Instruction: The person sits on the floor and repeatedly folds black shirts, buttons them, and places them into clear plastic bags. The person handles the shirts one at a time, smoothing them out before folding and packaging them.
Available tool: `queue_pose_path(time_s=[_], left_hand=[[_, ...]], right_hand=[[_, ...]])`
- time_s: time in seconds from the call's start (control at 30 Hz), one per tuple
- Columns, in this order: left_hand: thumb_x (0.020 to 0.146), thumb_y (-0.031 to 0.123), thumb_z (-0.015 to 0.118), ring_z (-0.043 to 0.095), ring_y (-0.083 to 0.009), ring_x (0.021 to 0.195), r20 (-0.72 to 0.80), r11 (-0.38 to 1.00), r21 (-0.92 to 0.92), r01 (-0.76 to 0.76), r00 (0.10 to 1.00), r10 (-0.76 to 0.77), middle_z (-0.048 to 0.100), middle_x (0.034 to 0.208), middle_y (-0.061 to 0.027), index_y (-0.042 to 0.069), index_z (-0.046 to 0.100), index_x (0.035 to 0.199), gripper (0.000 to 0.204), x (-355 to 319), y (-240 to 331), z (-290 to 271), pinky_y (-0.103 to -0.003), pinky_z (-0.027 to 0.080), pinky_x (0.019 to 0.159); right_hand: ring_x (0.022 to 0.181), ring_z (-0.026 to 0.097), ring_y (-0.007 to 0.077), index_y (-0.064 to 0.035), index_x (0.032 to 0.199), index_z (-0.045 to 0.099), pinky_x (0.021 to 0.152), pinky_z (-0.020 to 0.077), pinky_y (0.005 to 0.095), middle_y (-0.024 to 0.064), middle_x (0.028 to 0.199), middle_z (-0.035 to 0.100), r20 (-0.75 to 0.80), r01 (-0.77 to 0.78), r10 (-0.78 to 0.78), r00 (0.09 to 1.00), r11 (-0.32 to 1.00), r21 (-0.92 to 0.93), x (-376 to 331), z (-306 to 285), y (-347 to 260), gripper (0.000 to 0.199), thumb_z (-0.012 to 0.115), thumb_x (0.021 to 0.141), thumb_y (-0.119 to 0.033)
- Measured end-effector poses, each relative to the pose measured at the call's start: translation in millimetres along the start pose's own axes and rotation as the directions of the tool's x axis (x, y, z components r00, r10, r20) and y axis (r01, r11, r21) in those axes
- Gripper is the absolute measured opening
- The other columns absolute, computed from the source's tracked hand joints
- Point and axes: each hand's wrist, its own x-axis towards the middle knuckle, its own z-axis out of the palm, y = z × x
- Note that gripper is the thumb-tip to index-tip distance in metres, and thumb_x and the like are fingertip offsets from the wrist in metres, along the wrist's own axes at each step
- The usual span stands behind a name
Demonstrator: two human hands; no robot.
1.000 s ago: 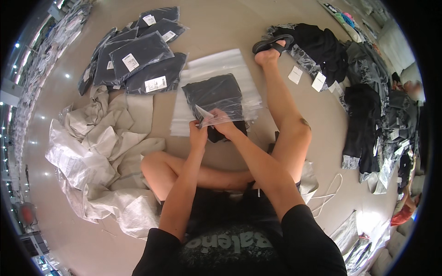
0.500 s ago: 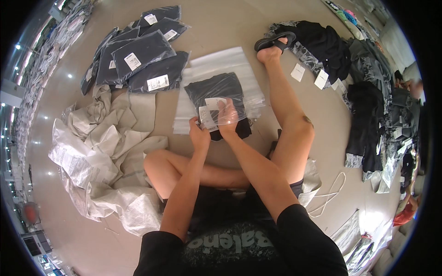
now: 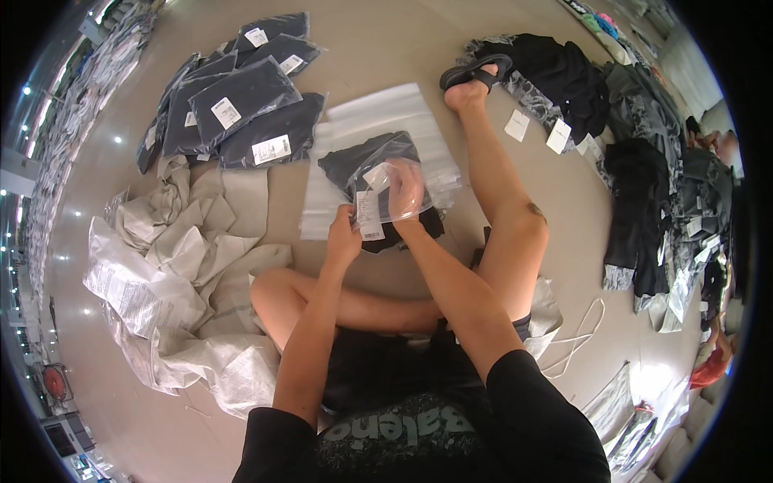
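I sit on the floor with a folded dark garment [image 3: 366,165] in front of me, lying on a stack of clear plastic bags [image 3: 374,113]. A clear bag with a white label [image 3: 369,216] is partly drawn over the garment's near end. My left hand [image 3: 345,236] pinches the bag's near edge by the label. My right hand [image 3: 405,190] is inside the bag, fingers spread under the film.
Several bagged dark garments with white labels [image 3: 241,113] lie at the far left. Crumpled grey sacks [image 3: 169,274] spread on my left. Loose dark clothes with tags [image 3: 580,88] are piled at the right. My right leg [image 3: 499,185] stretches forward beside the bags.
My hands have moved forward onto the garment. The clear bag has opened, and my right hand has slid into it while the left keeps the edge.
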Motion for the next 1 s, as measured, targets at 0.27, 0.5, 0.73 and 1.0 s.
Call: queue_pose_path(time_s=[0.27,0.5,0.73,1.0], left_hand=[[0.093,-0.006,0.068,0.067,-0.0262,0.096,0.116,0.999,-0.051,0.012,0.993,-0.006,0.067,0.105,-0.0134,0.004,0.057,0.123,0.034,10.8,-26.1,-3.6,-0.038,0.053,0.088],[0.090,-0.002,0.070,0.070,-0.0369,0.099,0.127,0.999,-0.042,-0.015,0.992,0.020,0.070,0.106,-0.0208,0.003,0.054,0.122,0.036,9.2,-24.5,-11.9,-0.043,0.053,0.091],[0.091,-0.002,0.069,0.070,-0.0369,0.099,0.090,0.999,-0.018,-0.035,0.995,0.036,0.070,0.105,-0.0201,0.004,0.053,0.121,0.035,-0.3,-40.8,-9.9,-0.043,0.054,0.091],[0.092,-0.003,0.071,0.067,-0.0259,0.107,-0.001,0.988,-0.129,0.081,0.997,-0.081,0.067,0.115,-0.0138,0.005,0.053,0.128,0.041,-5.1,-23.3,12.1,-0.038,0.053,0.093]], right_hand=[[0.107,0.067,0.0384,-0.0049,0.114,0.076,0.097,0.0534,0.0459,0.0180,0.112,0.072,-0.043,0.034,-0.033,0.999,0.999,0.011,2.1,10.9,6.7,0.019,0.067,0.099,-0.001],[0.106,0.067,0.0387,-0.0082,0.115,0.078,0.096,0.0539,0.0451,0.0170,0.113,0.072,0.002,0.115,-0.115,0.993,0.993,-0.005,4.4,11.1,-0.5,0.024,0.068,0.095,0.002],[0.106,0.069,0.0406,-0.0099,0.123,0.073,0.091,0.0577,0.0463,0.0166,0.120,0.071,0.509,0.140,-0.215,0.833,0.973,0.182,11.4,-8.3,-9.2,0.032,0.067,0.094,0.002],[0.085,0.073,0.0443,-0.0114,0.128,0.061,0.073,0.0585,0.0484,0.0205,0.102,0.073,0.405,-0.164,0.172,0.898,0.985,-0.054,0.8,-0.7,12.9,0.032,0.069,0.099,-0.004]])
